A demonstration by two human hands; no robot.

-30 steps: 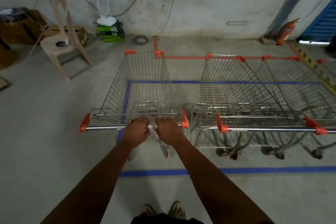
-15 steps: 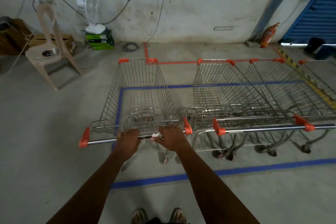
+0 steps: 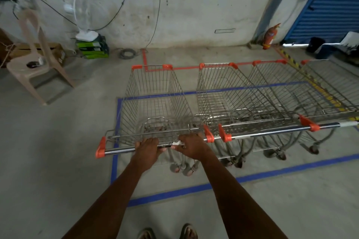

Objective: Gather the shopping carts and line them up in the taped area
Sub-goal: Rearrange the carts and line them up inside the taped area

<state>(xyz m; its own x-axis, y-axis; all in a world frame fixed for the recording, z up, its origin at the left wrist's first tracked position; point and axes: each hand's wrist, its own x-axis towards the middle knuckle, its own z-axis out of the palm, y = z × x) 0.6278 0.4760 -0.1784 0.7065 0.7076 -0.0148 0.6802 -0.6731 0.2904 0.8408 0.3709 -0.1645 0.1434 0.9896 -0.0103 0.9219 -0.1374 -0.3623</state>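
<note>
Head view: we see the left hand (image 3: 147, 148) and right hand (image 3: 194, 146) both wrapped closed around the handle bar (image 3: 120, 149) of the leftmost shopping cart (image 3: 155, 103). This cart sits at the left end of the blue tape rectangle (image 3: 181, 191), its handle's left end overhanging the tape. Just beside it on the right stands a row of carts (image 3: 258, 97), handles nearly in line. A plastic chair (image 3: 32, 58) stands well apart, left.

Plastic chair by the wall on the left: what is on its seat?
On the plastic chair seat lie a small dark object and a small white item beside it; both are too small to identify. Nothing else shows on the seat.
</note>
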